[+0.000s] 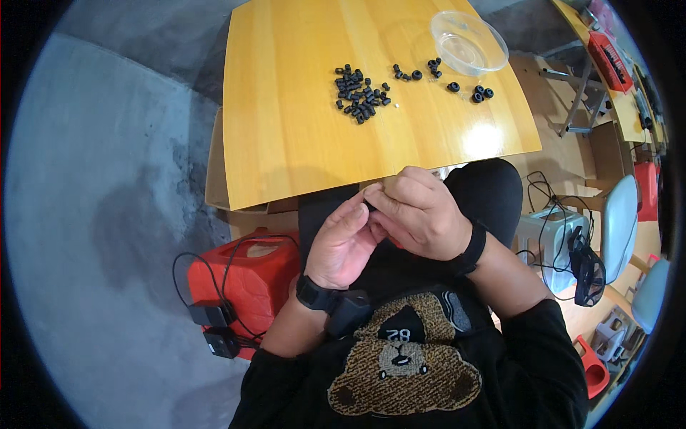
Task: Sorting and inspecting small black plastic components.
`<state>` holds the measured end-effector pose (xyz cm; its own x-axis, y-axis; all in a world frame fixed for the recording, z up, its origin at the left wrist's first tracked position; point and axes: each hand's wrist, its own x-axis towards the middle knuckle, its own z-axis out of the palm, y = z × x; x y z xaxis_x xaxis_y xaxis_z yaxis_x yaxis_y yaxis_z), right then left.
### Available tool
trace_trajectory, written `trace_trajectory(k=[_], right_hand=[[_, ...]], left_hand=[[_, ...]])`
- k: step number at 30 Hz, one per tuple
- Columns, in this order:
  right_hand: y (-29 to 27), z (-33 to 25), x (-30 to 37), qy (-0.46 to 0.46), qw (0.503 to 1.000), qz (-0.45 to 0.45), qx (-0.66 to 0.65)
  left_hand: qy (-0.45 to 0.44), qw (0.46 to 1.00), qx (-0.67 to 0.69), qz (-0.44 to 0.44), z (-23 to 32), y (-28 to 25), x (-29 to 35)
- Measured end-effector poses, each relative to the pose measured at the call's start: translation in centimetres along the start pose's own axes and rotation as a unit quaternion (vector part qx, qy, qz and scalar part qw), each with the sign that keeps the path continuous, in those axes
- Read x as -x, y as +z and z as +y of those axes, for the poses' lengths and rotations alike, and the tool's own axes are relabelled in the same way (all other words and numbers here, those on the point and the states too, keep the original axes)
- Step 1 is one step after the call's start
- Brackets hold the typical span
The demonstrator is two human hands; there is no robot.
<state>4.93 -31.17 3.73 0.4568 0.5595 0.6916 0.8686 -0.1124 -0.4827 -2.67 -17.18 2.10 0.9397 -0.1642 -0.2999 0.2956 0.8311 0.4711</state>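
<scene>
Just off the near edge of the table, above my lap, my two hands meet at the fingertips. My left hand (345, 244) is turned palm inward, its thumb and fingers closed together. My right hand (423, 214) pinches against it with curled fingers. A tiny dark bit shows between the fingertips, too covered to name. On the table beyond lies a loose pile of small black cylindrical parts (361, 93). To its right are a few more small black pieces (406, 74) and several round black caps (478, 94). A clear round plastic tub (468, 44) stands at the far right.
The yellow wooden table (286, 143) ends just ahead of my hands. A red plastic stool (250, 275) with black cables and adapters (214, 325) stands at my left. To the right are a pale stool (550, 239) with cables, a light blue chair (619, 229) and another table with a red basket (609, 63).
</scene>
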Motion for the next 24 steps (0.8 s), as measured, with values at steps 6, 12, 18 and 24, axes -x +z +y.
trace_trajectory(k=[6, 12, 18, 24], right_hand=[[-0.7, 0.8, -0.1, -0.035, 0.998, -0.052, 0.000], [-1.9, 0.7, -0.4, 0.106, 0.972, -0.031, -0.206], [-0.7, -1.5, -0.4, 0.190, 0.916, -0.017, -0.353], [-0.5, -3.3, -0.7, 0.253, 0.912, 0.031, -0.323]], left_hand=[[-0.015, 0.990, -0.140, -0.003, 1.2, -1.4, 0.0], [0.056, 0.981, -0.177, -0.048, 1.3, -0.1, 0.4], [0.062, 0.956, -0.246, -0.149, 0.7, 2.7, 0.5], [0.100, 0.970, -0.188, -0.122, -0.6, 3.4, 1.2]])
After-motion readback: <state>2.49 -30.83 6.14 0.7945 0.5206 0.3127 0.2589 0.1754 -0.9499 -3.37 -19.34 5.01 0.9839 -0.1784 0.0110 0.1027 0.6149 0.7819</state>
